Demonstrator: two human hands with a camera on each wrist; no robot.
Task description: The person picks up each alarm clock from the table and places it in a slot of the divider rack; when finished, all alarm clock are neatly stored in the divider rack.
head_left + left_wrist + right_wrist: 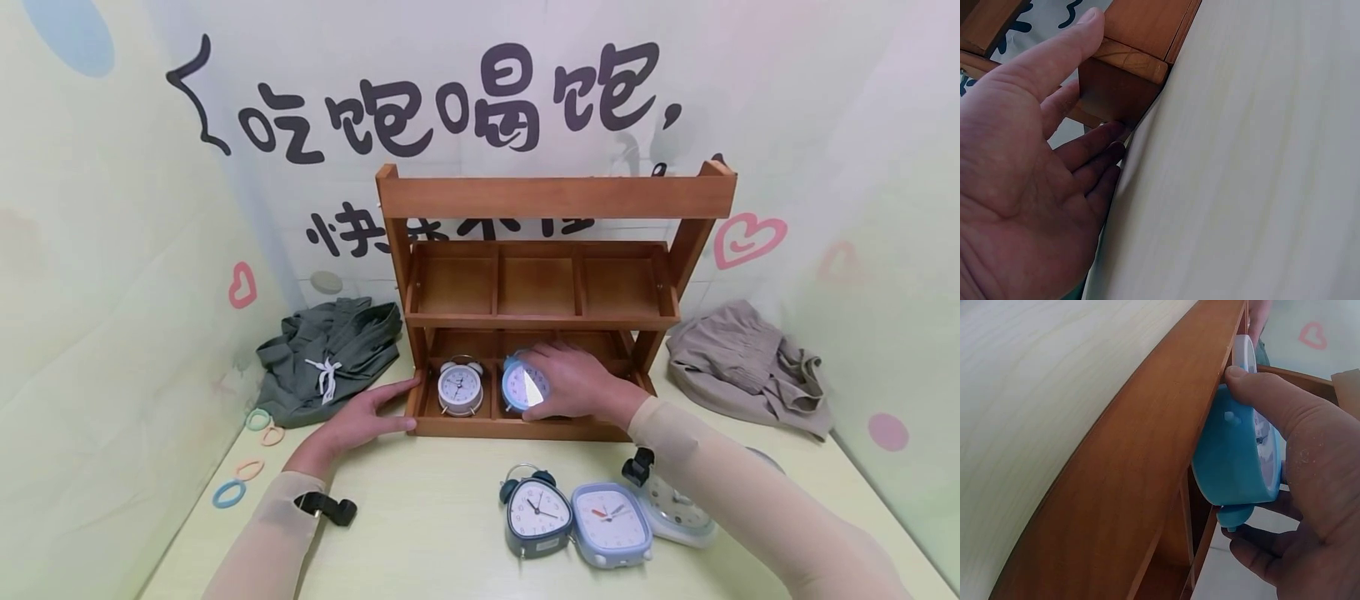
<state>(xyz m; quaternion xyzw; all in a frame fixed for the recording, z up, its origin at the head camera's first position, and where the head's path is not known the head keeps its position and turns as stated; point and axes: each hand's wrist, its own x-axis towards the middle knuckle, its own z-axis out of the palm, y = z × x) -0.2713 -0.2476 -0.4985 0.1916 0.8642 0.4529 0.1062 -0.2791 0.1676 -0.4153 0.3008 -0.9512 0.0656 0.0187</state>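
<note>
A brown wooden rack (555,198) with divided tiers stands at the back of the table. In its lowest tier, a white twin-bell alarm clock (459,387) sits upright in the left compartment. My right hand (573,383) grips a light blue alarm clock (1225,456) at the middle compartment, thumb at one side and fingers around the other. In the right wrist view its body lies close behind the front board (1129,431). My left hand (1029,169) touches the rack's lower left corner, thumb extended along the front and the other fingers at the side.
A dark triangular alarm clock (538,512), a blue square clock (611,525) and a pale round clock (678,508), partly behind my right forearm, lie in front. Folded dark green (330,358) and taupe cloth (742,367) flank the rack. Several hair ties (228,493) lie at left.
</note>
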